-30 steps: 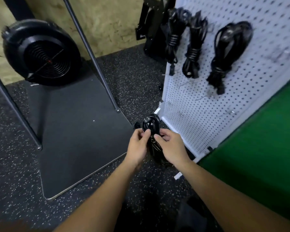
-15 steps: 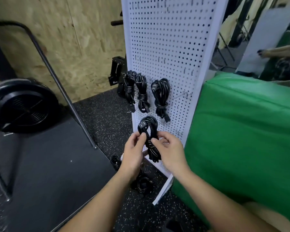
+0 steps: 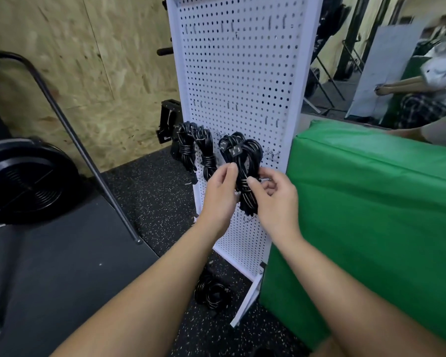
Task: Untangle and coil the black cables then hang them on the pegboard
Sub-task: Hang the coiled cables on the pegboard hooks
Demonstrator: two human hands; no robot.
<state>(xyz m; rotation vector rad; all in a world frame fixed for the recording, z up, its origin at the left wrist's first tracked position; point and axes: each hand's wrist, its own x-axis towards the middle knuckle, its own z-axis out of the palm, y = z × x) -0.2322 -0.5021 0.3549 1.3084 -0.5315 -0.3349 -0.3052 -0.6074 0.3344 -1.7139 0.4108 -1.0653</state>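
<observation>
1. Since half a second ago, both hands have carried the coiled cable (image 3: 245, 173) up the pegboard (image 3: 242, 81); it now sits level with the hung bundles, overlapping the third hung bundle (image 3: 227, 144).
2. The left hand (image 3: 220, 194) pinches the coil's left side between thumb and fingers. The right hand (image 3: 273, 199) pinches its wrapped waist with thumb and forefinger, the other fingers loosely curled.
3. Two more hung bundles (image 3: 196, 153) hang side by side at the pegboard's left edge. A bare metal hook (image 3: 272, 153) sticks out just right of the held coil.
4. A loose cable pile (image 3: 211, 292) lies on the speckled rubber floor (image 3: 152, 191) near the pegboard's foot.
5. A green mat (image 3: 371, 215) stands right of the board; a black fan (image 3: 23, 181) and dark floor mat (image 3: 62, 266) lie left, before a chipboard wall (image 3: 101, 73).
6. The held coil is glossy black, looped long and bound round its middle, with a plug at the top.
</observation>
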